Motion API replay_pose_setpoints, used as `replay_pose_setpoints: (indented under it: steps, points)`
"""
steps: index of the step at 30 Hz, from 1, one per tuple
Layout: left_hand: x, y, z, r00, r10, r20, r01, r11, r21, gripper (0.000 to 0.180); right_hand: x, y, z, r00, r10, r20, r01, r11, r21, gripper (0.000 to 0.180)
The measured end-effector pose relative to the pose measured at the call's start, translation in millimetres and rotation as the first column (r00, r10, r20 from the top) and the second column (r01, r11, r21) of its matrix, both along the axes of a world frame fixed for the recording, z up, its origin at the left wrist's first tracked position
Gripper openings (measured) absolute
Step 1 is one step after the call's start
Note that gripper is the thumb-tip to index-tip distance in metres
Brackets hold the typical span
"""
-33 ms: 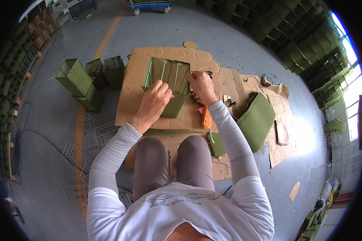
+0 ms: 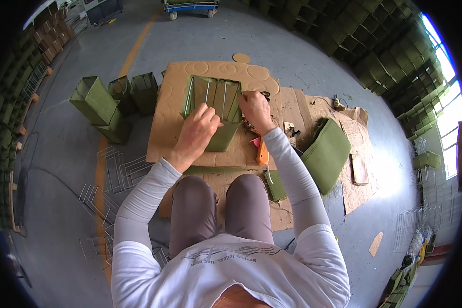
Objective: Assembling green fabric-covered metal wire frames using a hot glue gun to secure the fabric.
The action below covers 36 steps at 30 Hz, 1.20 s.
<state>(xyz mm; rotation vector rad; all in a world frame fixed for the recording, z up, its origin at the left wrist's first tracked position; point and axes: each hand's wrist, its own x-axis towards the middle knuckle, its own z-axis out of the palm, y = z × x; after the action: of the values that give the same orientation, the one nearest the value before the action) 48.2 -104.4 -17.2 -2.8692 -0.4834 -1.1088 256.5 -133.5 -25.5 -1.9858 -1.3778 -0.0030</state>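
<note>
On the cardboard (image 2: 161,123), the box (image 2: 223,138) already has wires (image 2: 207,92) inside; left hand (image 2: 197,128) and right hand (image 2: 255,110) pinch its rim. Left of the box, formed boxes (image 2: 93,104) stand and bare frames (image 2: 122,172) lie uncovered.

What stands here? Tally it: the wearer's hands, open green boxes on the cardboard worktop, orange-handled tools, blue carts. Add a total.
Hands, left hand and right hand: 2
Open green box on the cardboard worktop: 1
Orange-handled tool: 1
Blue cart: 1
Total: 5
</note>
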Motion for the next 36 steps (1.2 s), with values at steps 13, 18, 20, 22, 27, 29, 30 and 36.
replay_pose_setpoints:
  steps: [13, 18, 20, 22, 27, 29, 30, 36]
  points:
    - [41, -38, -7, 0.984, 0.161, -0.073, -0.145, 0.973, 0.182, 0.004, 35, 12, 27, 0.995, 0.065, 0.071, -0.048, 0.973, -0.225, 0.041]
    - [46, -51, -11, 0.960, 0.269, -0.072, -0.253, 0.951, 0.179, 0.006, 16, 4, 25, 0.889, 0.120, 0.443, -0.016, 0.973, -0.231, 0.034]
    - [48, -53, -5, 0.956, 0.277, -0.093, -0.258, 0.950, 0.176, 0.007, 19, 1, 25, 0.878, 0.113, 0.466, 0.008, 0.968, -0.250, 0.032]
    - [48, -51, -6, 0.950, 0.290, -0.114, -0.268, 0.947, 0.179, 0.008, 26, 10, 31, 0.885, 0.163, 0.436, -0.043, 0.961, -0.273, 0.039]
    - [43, -51, -8, 0.956, 0.273, -0.104, -0.256, 0.954, 0.154, 0.009, 36, 6, 48, 0.991, 0.066, -0.116, -0.101, 0.940, -0.327, 0.051]
    - [44, -50, -7, 0.960, 0.269, -0.084, -0.255, 0.957, 0.141, 0.009, 29, -7, 42, 0.984, 0.134, 0.119, -0.098, 0.958, -0.270, 0.045]
    - [44, -51, -7, 0.963, 0.260, -0.070, -0.250, 0.960, 0.130, 0.008, 27, -10, 37, 0.972, 0.175, 0.157, -0.131, 0.958, -0.255, 0.034]
    - [43, -53, -7, 0.953, 0.288, -0.098, -0.272, 0.951, 0.148, 0.009, 13, 1, 35, 0.911, 0.160, 0.380, -0.038, 0.950, -0.309, 0.024]
